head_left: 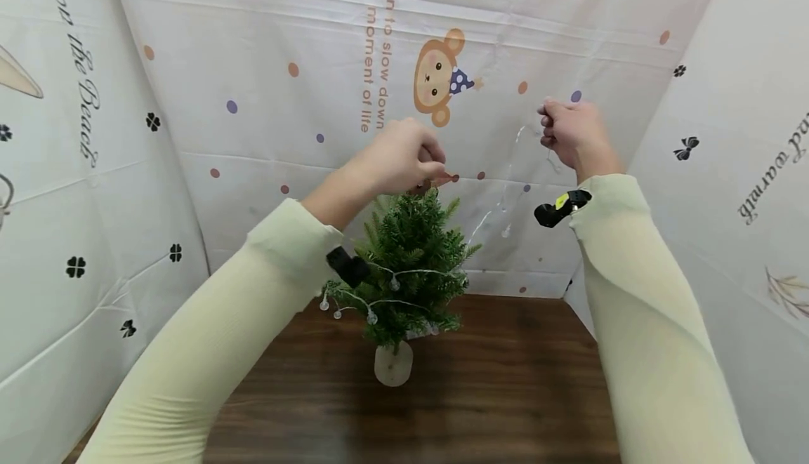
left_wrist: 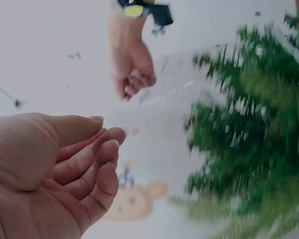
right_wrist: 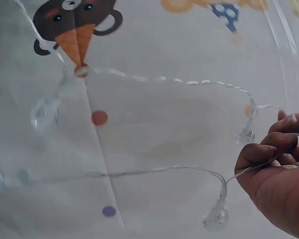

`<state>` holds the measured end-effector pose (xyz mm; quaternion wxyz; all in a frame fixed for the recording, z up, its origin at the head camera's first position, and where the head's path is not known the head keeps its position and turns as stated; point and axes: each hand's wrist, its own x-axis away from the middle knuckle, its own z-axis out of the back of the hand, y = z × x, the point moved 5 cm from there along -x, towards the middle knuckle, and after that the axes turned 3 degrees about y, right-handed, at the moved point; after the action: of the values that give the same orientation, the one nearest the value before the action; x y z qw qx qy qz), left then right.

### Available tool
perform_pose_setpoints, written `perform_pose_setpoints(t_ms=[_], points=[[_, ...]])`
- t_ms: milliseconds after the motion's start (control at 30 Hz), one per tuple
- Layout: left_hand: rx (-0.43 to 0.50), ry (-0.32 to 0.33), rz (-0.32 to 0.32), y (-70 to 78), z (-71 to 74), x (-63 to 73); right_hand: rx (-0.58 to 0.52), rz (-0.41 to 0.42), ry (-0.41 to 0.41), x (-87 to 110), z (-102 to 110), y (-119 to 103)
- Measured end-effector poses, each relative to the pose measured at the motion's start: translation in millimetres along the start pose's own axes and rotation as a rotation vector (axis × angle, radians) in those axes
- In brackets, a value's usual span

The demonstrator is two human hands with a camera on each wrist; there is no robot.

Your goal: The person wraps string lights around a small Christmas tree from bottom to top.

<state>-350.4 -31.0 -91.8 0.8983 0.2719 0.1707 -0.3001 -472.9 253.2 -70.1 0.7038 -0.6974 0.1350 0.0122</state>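
A small green Christmas tree [head_left: 411, 239] stands upright with a string of clear-bulb lights [head_left: 404, 272] draped around its branches. My right hand [head_left: 575, 134] is raised to the right of the tree and grips the wire of the string lights. From it the wire [right_wrist: 162, 168] with clear bulbs [right_wrist: 217, 216] runs back toward the tree. Above the treetop is my left hand [head_left: 404, 158]. In the left wrist view its thumb and fingers [left_wrist: 107, 174] are loosely bent, with nothing visible between them, and the green branches [left_wrist: 254, 134] lie beside it.
The tree's pale round base [head_left: 393, 366] rests on a dark wooden table [head_left: 505, 380]. Printed white cloth [head_left: 284, 113] hangs behind and at both sides, close to the right hand. Several bulbs [head_left: 324, 304] dangle at the tree's lower left, near the left sleeve.
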Motion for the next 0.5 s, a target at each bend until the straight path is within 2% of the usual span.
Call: perform_pose_setpoints(t_ms=[167, 267, 367, 500], points=[[0.062, 0.036, 0.127, -39.3, 21.4, 3.1, 0.143, 0.012, -0.047, -2.8, -31.0, 0.4], [0.097, 0.050, 0.191, -64.4, 28.5, 3.8, 0.219, 0.024, -0.055, -5.5, -47.9, 4.6], [0.126, 0.060, 0.240, -88.2, 28.6, 3.0, 0.297, 0.038, -0.039, -7.4, -61.4, 10.2], [0.173, 0.054, 0.295, -117.3, 19.5, 0.7, 0.439, 0.064, -0.020, -9.9, -78.7, 17.7]])
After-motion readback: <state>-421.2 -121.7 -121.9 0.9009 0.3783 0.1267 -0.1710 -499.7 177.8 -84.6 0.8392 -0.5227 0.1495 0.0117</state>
